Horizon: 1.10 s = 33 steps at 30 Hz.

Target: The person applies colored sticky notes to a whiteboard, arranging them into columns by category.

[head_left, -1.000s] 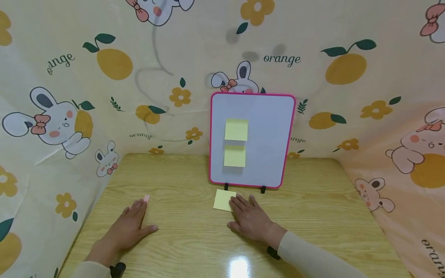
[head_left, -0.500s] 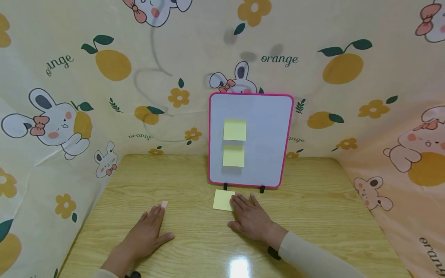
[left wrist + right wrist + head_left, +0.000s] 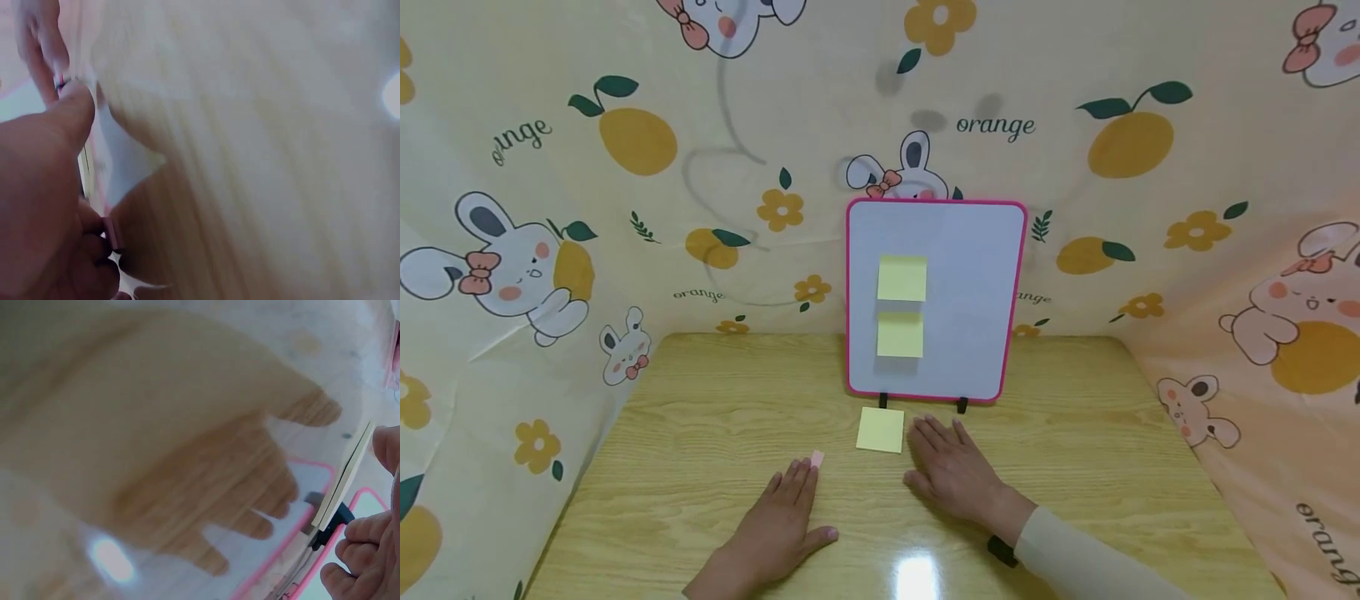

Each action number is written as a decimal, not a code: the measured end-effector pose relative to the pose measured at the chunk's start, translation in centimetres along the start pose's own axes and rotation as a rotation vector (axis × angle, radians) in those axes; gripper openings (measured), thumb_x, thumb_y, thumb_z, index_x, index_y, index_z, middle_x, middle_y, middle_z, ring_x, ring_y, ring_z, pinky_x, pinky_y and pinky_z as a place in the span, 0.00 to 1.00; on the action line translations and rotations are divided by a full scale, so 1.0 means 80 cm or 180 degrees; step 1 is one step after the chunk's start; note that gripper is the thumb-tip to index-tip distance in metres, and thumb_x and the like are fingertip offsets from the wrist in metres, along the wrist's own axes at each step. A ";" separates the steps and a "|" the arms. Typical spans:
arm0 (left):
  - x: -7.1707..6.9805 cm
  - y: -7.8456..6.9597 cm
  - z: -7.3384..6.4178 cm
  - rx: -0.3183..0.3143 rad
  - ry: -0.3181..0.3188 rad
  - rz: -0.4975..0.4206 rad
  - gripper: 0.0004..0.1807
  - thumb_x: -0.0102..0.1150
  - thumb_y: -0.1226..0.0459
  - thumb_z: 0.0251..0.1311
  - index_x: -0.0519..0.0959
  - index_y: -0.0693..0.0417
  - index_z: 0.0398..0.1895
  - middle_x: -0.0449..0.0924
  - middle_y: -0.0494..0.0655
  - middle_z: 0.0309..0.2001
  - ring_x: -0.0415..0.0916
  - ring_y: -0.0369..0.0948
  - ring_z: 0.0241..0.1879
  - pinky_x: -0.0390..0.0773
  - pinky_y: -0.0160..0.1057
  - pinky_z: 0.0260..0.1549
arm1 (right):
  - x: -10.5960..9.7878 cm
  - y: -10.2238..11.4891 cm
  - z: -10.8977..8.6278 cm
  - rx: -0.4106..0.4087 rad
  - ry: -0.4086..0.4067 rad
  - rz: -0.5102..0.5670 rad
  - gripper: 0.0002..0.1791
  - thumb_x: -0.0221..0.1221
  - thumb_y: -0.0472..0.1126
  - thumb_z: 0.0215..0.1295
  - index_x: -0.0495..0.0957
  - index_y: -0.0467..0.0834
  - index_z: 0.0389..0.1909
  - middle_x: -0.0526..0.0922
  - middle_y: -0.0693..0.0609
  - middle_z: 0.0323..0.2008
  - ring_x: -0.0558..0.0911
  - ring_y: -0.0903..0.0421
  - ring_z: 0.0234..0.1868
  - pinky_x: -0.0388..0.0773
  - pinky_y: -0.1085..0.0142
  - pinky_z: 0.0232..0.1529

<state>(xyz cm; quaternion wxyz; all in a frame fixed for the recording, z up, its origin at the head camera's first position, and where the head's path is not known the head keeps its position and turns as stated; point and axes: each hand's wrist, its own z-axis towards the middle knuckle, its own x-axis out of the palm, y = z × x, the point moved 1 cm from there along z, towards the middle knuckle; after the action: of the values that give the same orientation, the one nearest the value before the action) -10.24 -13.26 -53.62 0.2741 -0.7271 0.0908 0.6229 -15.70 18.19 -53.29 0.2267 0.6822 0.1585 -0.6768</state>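
Observation:
In the head view my left hand (image 3: 775, 525) lies palm down on the table, fingers straight. Its fingertips touch a small pink piece (image 3: 817, 459), which looks like a small stack of paper flags; in the left wrist view this pink piece (image 3: 112, 234) shows some thickness. My right hand (image 3: 957, 475) rests flat to the right of a yellow sticky note pad (image 3: 880, 430), a small gap between them. Seen edge-on in the right wrist view, the yellow pad (image 3: 342, 478) is thin but layered.
Behind the hands a pink-framed whiteboard (image 3: 973, 308) stands on black feet (image 3: 962, 406). Two yellow sticky notes, an upper note (image 3: 902, 278) and a lower note (image 3: 900, 335), are stuck on it. A printed cloth (image 3: 737, 125) encloses the wooden table (image 3: 700, 417).
My left hand has slid right along the table, the pink piece moving with its fingertips. The right hand has drawn slightly right, off the yellow pad's edge.

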 end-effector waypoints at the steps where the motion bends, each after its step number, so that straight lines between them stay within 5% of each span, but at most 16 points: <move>1: 0.001 -0.009 0.003 0.0029 0.0031 0.0006 0.54 0.50 0.35 0.73 0.55 0.73 0.80 0.54 0.70 0.81 0.54 0.62 0.81 0.61 0.65 0.77 | 0.000 -0.001 -0.001 0.0013 0.0001 -0.0010 0.40 0.49 0.61 0.82 0.61 0.37 0.81 0.62 0.40 0.81 0.61 0.40 0.82 0.53 0.35 0.81; 9: 0.013 -0.069 0.028 0.0320 0.0320 0.0203 0.55 0.42 0.31 0.73 0.55 0.69 0.82 0.52 0.65 0.83 0.52 0.58 0.83 0.61 0.62 0.78 | -0.005 -0.009 -0.013 0.0087 -0.0036 -0.0004 0.39 0.51 0.60 0.82 0.63 0.37 0.80 0.64 0.40 0.80 0.62 0.39 0.82 0.55 0.35 0.81; 17: 0.027 -0.119 0.058 0.0605 0.0339 0.0495 0.55 0.37 0.28 0.73 0.56 0.65 0.83 0.53 0.61 0.83 0.51 0.54 0.84 0.62 0.57 0.79 | -0.007 -0.017 -0.028 0.0137 -0.0099 0.0036 0.37 0.52 0.57 0.81 0.64 0.35 0.78 0.65 0.39 0.79 0.62 0.38 0.81 0.55 0.35 0.80; 25: 0.035 -0.149 0.093 0.0473 0.0424 0.0423 0.52 0.40 0.30 0.74 0.53 0.61 0.84 0.51 0.57 0.85 0.47 0.51 0.85 0.56 0.55 0.82 | -0.005 -0.024 -0.042 0.0046 -0.0137 0.0082 0.33 0.53 0.51 0.81 0.67 0.36 0.77 0.68 0.39 0.78 0.64 0.38 0.80 0.57 0.33 0.79; 33: 0.037 -0.161 0.107 0.0412 0.0359 0.0321 0.50 0.47 0.35 0.76 0.52 0.63 0.84 0.50 0.59 0.84 0.48 0.52 0.84 0.57 0.55 0.81 | -0.005 -0.021 -0.057 -0.0172 -0.0083 0.0117 0.26 0.51 0.44 0.81 0.72 0.38 0.74 0.73 0.42 0.75 0.67 0.39 0.79 0.61 0.33 0.77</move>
<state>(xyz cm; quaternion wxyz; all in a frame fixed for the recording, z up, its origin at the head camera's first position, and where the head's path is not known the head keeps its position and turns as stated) -10.85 2.49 -53.37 0.2833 -0.7363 0.1826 0.5868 -12.74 22.03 -53.10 0.2594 0.6698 0.1612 -0.6768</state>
